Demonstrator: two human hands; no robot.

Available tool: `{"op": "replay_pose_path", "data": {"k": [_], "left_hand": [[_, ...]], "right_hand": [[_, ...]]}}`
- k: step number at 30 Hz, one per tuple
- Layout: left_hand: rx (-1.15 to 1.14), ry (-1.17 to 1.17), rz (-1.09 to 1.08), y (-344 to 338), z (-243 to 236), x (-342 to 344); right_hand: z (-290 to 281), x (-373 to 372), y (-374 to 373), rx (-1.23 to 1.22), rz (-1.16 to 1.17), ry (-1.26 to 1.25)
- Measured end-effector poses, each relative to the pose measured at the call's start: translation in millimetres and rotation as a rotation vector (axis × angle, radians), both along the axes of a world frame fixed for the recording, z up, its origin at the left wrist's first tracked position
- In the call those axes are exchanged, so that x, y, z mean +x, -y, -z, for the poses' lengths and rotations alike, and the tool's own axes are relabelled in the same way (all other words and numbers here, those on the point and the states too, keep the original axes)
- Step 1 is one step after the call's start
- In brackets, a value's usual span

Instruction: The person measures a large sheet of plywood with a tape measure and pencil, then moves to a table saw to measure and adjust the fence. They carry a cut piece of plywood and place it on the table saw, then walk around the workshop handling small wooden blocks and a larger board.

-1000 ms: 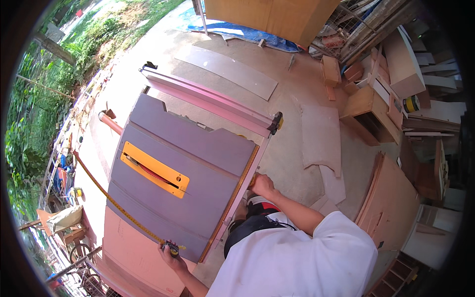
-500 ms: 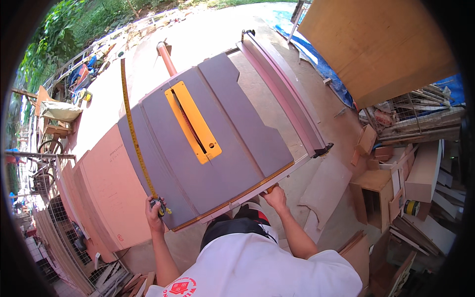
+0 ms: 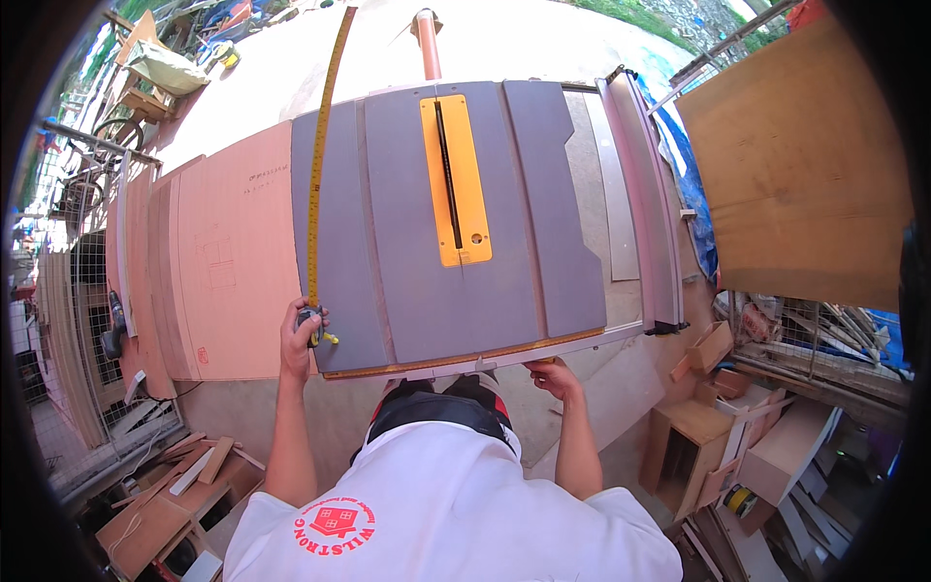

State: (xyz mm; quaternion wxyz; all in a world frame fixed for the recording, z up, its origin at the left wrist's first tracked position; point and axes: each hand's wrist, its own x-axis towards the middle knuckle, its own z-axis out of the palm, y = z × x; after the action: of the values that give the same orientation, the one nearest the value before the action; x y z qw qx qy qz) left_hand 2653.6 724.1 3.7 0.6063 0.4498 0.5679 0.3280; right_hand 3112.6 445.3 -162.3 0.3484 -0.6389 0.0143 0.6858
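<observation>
My left hand [image 3: 297,336] is closed round a tape measure [image 3: 307,324] with a dark case and a yellow tab, by the left front corner of the table saw. Its yellow blade [image 3: 316,184] extends away from me over the saw's grey top [image 3: 417,320] and past the far edge. A yellow insert plate [image 3: 473,184] with a dark blade slot lies in that top. Just below the front rail [image 3: 582,341], my right hand [image 3: 553,376] has its fingers curled. A small yellowish piece shows at them, too small to name.
A pinkish board [image 3: 233,262] with pencil marks adjoins the saw on the left, a power drill [image 3: 116,325] near its left side. The long rip fence [image 3: 645,213] stands at the right. Beyond it leans a large plywood sheet [image 3: 795,165]. Wooden boxes [image 3: 684,441] and offcuts [image 3: 218,461] lie around my feet.
My view has turned, so the saw now sits straighter before me. The tape measure stays in my left hand, its blade still extended. My right hand remains at the front rail.
</observation>
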Motion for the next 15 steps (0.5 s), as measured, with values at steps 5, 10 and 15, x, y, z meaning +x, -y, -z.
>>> {"op": "replay_pose_path", "data": {"k": [5, 10, 15], "left_hand": [[-0.018, -0.005, -0.043, 3.4, 8.5, -11.0], [-0.029, 0.03, -0.033, -1.7, 10.4, -7.5], [-0.031, 0.078, -0.001, -0.8, 10.8, -1.7]], "right_hand": [[16.3, -41.8, 0.6, -0.147, -0.315, 0.992], [22.7, 4.8, 9.5, 0.041, 0.008, -0.225], [-25.7, 17.7, -18.5, -0.136, -0.352, -0.022]]}}
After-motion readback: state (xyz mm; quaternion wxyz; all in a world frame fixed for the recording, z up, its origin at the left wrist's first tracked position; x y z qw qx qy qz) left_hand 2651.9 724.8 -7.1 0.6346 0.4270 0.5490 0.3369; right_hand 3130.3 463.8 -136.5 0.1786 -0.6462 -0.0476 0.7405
